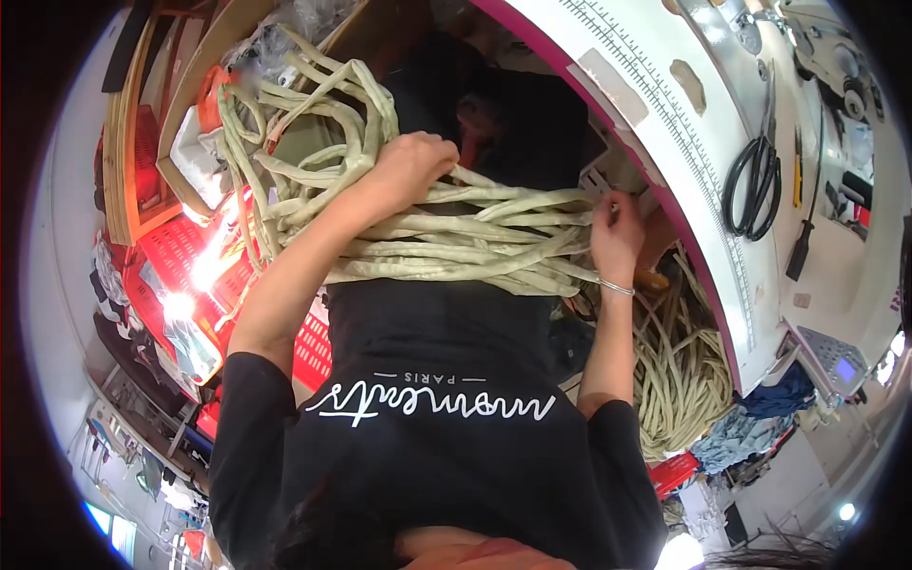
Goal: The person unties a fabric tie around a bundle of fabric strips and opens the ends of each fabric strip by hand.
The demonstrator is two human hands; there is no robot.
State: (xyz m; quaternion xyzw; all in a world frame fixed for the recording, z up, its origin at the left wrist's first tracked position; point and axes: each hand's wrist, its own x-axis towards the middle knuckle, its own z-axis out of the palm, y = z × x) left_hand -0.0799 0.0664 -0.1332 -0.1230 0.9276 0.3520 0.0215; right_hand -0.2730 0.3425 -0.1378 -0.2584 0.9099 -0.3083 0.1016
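Long pale-green fabric strips (456, 249) lie in a bundle across my lap, roughly side by side. Toward the left they bend up into a loose, twisted heap. My left hand (416, 169) rests over the upper strips, fingers curled closed around one whose strand runs out from beneath them. At the bundle's right end is my right hand (616, 228), its fingers pinched together beside the strip ends. What lies between those right fingertips is too small to make out. A thin bracelet (616, 287) circles my right wrist.
A white curved tabletop (655, 104) with ruler markings borders the right, holding black scissors (753, 188) and a screwdriver (800, 251). Below its edge sits a large pile of similar strips (676, 389). Red plastic baskets (180, 252) and a cardboard box (173, 123) stand left.
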